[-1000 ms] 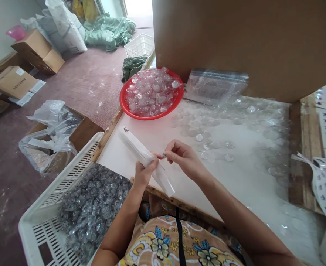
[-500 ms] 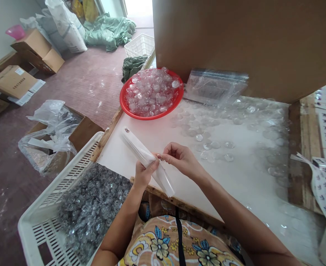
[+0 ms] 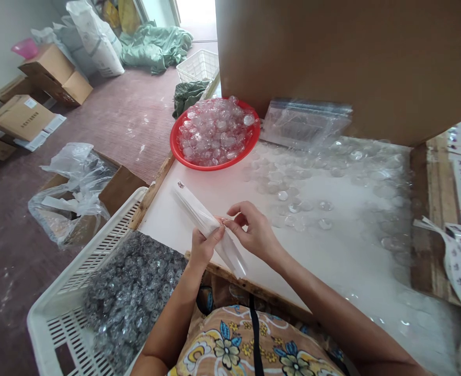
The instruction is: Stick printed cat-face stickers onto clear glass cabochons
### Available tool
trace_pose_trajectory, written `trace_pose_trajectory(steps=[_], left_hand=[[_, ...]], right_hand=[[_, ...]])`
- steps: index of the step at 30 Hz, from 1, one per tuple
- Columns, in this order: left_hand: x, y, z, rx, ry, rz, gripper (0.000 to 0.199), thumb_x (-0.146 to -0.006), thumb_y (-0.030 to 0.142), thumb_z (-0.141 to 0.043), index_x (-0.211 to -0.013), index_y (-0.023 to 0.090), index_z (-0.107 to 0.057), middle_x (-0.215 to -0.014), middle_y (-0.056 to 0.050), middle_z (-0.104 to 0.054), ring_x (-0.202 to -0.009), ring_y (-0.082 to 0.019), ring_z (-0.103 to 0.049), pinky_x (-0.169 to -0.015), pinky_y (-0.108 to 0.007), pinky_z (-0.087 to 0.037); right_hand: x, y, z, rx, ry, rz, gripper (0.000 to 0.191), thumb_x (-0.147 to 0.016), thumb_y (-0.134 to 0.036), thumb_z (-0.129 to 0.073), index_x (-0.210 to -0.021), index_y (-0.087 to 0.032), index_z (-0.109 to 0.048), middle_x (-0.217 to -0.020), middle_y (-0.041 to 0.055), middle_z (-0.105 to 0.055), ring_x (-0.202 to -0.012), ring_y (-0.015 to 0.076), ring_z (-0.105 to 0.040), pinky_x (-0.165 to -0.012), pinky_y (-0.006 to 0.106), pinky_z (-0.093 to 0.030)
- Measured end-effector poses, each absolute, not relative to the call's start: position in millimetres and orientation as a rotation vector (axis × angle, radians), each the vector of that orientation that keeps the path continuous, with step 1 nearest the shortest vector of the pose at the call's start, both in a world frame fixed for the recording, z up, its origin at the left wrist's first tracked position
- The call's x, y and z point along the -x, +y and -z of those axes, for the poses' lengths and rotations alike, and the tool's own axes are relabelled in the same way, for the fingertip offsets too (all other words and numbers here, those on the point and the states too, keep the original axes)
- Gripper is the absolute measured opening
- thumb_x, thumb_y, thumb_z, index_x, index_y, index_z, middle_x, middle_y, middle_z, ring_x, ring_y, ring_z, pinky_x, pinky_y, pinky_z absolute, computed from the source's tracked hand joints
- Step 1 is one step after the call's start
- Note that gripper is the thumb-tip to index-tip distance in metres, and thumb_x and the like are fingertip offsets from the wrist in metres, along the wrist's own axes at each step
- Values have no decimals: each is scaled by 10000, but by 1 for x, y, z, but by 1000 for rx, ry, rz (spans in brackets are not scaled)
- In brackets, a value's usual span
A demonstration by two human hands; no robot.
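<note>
White and glossy, the long strip is slanting over the near part of the tabletop, and my left hand is clamping it, thumb on top. My right hand is sitting closer to the left than a second ago, its fingertips now meeting my left fingertips, so the fine work is seemingly happening right beside the strip. I cannot tell whether my right thumb and forefinger are pinching anything. The strip is looking smooth and layered, catching light, with a small dark print showing at its far end.
</note>
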State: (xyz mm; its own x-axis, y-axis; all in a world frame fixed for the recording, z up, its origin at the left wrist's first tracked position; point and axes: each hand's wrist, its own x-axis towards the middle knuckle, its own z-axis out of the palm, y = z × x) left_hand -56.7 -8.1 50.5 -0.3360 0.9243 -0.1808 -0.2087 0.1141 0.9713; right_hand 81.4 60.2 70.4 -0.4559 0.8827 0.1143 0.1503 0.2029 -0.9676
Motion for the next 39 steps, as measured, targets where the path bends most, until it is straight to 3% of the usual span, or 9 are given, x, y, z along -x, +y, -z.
trace_pose_trajectory(steps=[3, 6, 12, 15, 19, 25, 32, 36, 39], left_hand=[[63, -8, -48, -773, 1402, -1412, 311, -743, 421, -739, -900, 152, -727, -834, -64, -697, -786, -212, -628, -723, -301, -480], [73, -12, -47, -853, 1470, -1426, 300, -778, 421, -708, -927, 160, -728, -940, -83, -706, -906, -234, -628, -794, -300, -470], [82, -28, -41, -780, 1317, -1341, 350, -751, 479, -713, -880, 154, -698, -901, -75, -661, -661, -176, -603, -588, -284, -485], [76, -28, -42, -723, 1237, -1308, 335, -747, 473, -721, -842, 155, -679, -819, -57, -647, -639, -178, -601, -576, -291, -488], [66, -21, -44, -738, 1338, -1212, 335, -736, 456, -744, -811, 134, -687, -716, -50, -647, -663, -175, -591, -635, -284, -457], [57, -11, -40, -886, 1485, -1157, 373, -752, 492, -716, -780, 121, -683, -706, -44, -636, -655, -151, -514, -636, -281, -404], [51, -10, -54, -945, 1526, -1121, 396, -745, 515, -702, -827, 129, -681, -718, -52, -642, -674, -175, -519, -632, -296, -395], [50, -10, -54, -951, 1548, -1094, 365, -748, 506, -694, -795, 144, -681, -688, -46, -623, -649, -181, -506, -620, -310, -386], [51, -11, -49, -961, 1573, -1089, 330, -756, 479, -693, -788, 151, -682, -674, -34, -608, -639, -177, -493, -621, -311, -381]], right_hand=[[-75, 69, -57, 896, -1616, -1558, 271, -829, -353, -640, -1027, -221, -511, -826, 5, -633, -666, 131, -598, -601, 263, -482], [-63, 91, -38, 914, -1572, -1645, 208, -818, -374, -633, -890, -210, -528, -732, -10, -618, -617, 133, -580, -575, 266, -475], [-27, 122, -5, 1111, -2041, -1171, 58, -756, -137, -634, -736, -191, -627, -833, 60, -666, -758, 182, -604, -750, 333, -473], [-17, 117, -19, 1052, -1999, -1113, 55, -790, -166, -631, -797, -193, -678, -936, 96, -682, -911, 227, -609, -856, 378, -463], [-17, 107, -69, 822, -1632, -1499, 228, -867, -363, -586, -1023, -211, -654, -951, 53, -695, -837, 184, -638, -754, 321, -507], [-21, 102, -104, 904, -1494, -1485, 138, -793, -335, -652, -799, -197, -642, -745, 10, -670, -667, 148, -605, -616, 269, -477], [-26, 105, -99, 831, -1447, -1558, 238, -793, -371, -638, -955, -198, -643, -816, 24, -686, -716, 159, -615, -646, 284, -488], [-29, 103, -107, 892, -1465, -1469, 152, -779, -355, -648, -765, -205, -633, -727, 17, -668, -648, 158, -594, -602, 287, -472], [-30, 100, -109, 918, -1481, -1396, 126, -778, -334, -648, -770, -211, -623, -722, 12, -663, -643, 155, -591, -616, 292, -477]])
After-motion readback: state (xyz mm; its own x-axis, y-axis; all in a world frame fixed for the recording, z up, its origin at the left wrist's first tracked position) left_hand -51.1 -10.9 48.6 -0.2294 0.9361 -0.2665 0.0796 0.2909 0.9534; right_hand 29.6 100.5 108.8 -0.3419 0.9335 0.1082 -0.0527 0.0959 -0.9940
